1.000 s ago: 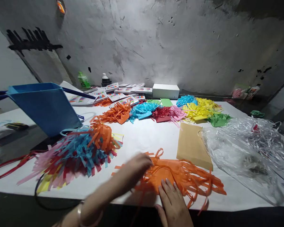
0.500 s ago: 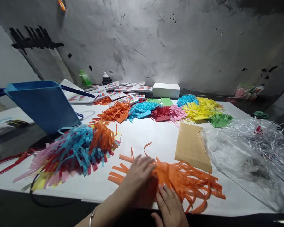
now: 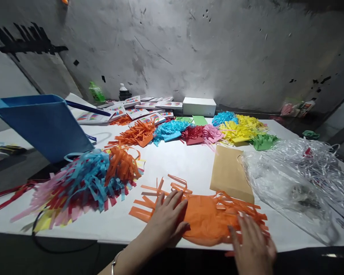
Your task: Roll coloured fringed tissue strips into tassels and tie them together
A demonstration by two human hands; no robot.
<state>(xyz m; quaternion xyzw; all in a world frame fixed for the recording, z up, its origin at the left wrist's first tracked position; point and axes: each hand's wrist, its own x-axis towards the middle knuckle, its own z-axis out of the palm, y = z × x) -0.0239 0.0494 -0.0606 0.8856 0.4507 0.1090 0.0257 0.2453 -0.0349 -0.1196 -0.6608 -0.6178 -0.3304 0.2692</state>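
Observation:
An orange fringed tissue-paper piece [image 3: 202, 217] lies spread near the front edge of the table, with a plain middle and cut strips at both ends. My left hand [image 3: 167, 217] rests on its left part, fingers stretched out and the thumb apart. On the right, my right hand [image 3: 252, 238] lies over the fringe with its fingers extended. Neither hand grips anything. Behind the orange paper is a flat brown paper sheet or envelope [image 3: 231, 172]. To the left sits a pile of blue, orange, pink, red and yellow fringe [image 3: 93, 179].
A tall blue container [image 3: 44, 126] stands at left. Colourful fringe bundles [image 3: 195, 133] line the back, before printed boxes [image 3: 137, 109] and a white box [image 3: 199, 106]. Clear plastic bags [image 3: 283, 191] and silvery strands [image 3: 318, 164] cover the right side.
My right hand has moved right, away from my left hand. The orange paper's middle now lies flatter and more exposed between them. The view has shifted slightly.

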